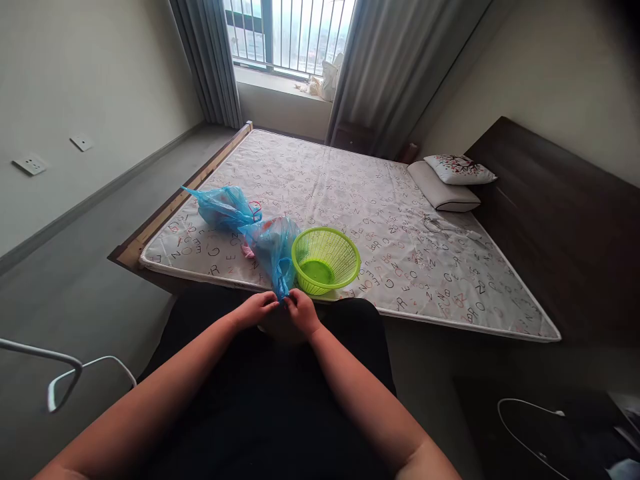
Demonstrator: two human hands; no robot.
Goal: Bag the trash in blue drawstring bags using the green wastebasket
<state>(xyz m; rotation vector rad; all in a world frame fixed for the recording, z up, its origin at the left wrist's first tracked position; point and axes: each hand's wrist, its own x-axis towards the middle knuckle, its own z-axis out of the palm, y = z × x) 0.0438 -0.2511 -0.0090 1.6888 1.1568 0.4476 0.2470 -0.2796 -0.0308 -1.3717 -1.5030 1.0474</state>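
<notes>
Both my hands meet at the mattress's near edge, at the gathered neck of a blue plastic bag. My left hand pinches the bag's twisted end from the left. From the right, my right hand grips the same end with its fingers closed. The bag's fuller part lies on the mattress, and its contents show only dimly. Touching its right side is a green plastic basket, upright, with nothing seen inside. Behind and to the left lies a second blue plastic bag. Something pink peeks out beside the nearer bag.
The mattress rests on a wooden bed frame with a dark headboard. Two pillows are at the right. A white cable lies at lower right, and a bent metal tube stands at lower left.
</notes>
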